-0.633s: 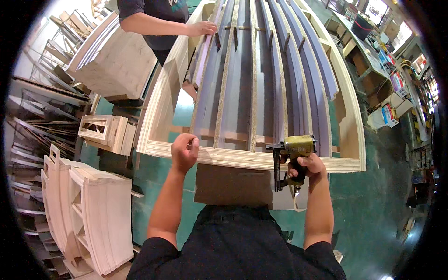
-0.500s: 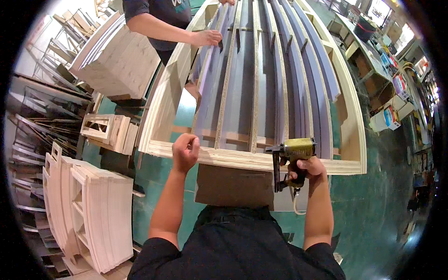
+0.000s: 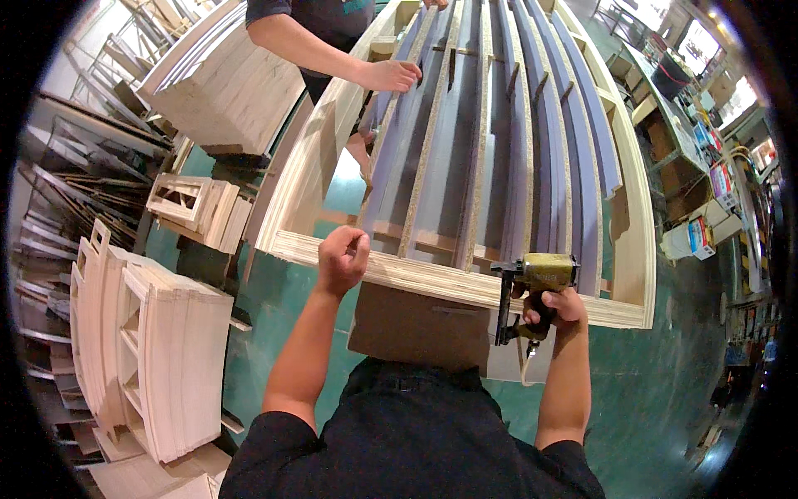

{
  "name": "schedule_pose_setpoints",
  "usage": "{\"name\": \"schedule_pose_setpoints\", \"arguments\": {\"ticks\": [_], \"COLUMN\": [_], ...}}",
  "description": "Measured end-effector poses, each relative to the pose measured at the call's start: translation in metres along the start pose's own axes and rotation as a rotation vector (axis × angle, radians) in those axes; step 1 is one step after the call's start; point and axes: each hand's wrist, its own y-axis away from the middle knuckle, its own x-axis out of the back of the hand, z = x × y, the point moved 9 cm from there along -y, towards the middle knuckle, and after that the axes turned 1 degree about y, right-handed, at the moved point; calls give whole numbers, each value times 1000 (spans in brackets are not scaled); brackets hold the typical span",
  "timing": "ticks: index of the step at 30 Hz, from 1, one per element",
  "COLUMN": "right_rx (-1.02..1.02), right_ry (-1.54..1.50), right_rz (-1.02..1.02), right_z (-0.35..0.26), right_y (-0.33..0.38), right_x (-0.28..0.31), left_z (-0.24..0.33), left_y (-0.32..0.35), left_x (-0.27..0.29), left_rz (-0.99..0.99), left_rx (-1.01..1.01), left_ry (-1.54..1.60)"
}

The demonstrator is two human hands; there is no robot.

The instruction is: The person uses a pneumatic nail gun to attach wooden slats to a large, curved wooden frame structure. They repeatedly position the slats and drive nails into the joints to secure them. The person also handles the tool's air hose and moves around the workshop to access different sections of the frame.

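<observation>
My right hand [image 3: 555, 308] is wrapped round the grip of a gold and black pneumatic staple gun [image 3: 549, 271], which is held at the near rail of a pale plywood frame [image 3: 407, 277]. An air hose fitting hangs below the gun's handle. My left hand [image 3: 343, 259] is closed at the same rail, further left, by the near end of a long slat [image 3: 391, 154]; whatever its curled fingers grip is hidden. Several purplish-grey slats with rough chipboard edges run lengthwise inside the frame.
Across the frame at the far left, a co-worker's hand [image 3: 389, 76] rests at a slat. Stacked pale panels [image 3: 224, 91] and curved wooden frames [image 3: 179, 358] stand to the left. A cluttered workbench [image 3: 665, 108] lines the right. A brown board [image 3: 420, 328] lies below the near rail.
The frame and slats have shifted rightward in view, with the near right corner lower. My left hand and the staple gun stay close to the near rail.
</observation>
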Motion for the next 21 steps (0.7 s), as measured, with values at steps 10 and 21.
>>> {"name": "schedule_pose_setpoints", "arguments": {"ticks": [10, 21], "right_rx": [-22, -89], "right_ry": [-2, 14], "right_rz": [30, 162], "right_z": [6, 7], "right_y": [0, -2], "right_x": [10, 16], "left_z": [-8, -42], "left_y": [4, -50], "left_x": [45, 40], "left_rz": [267, -376], "left_rx": [-18, -35], "left_ry": [67, -78]}}
